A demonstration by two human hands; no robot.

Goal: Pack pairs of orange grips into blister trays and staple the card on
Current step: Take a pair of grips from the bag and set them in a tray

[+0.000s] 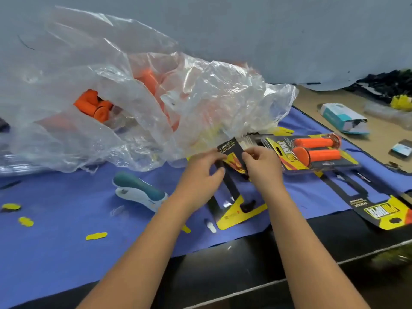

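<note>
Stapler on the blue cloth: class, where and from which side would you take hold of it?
Grip the stapler round its teal upper handle, coming from above with the left hand, probably. It lies flat left of both hands, nothing resting on it, handle upward.

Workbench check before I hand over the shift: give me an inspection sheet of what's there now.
Surface: blue mat over a dark bench.
Job's things: card held by both hands; finished pack with two orange grips to its right; loose grips in the bag; stapler on the mat; flat card at right.
Clutter: yellow scraps; opened box.
Grippers: left hand and right hand pinch the card.
Cables: nothing seen.
Surroundings: grey wall.
</note>
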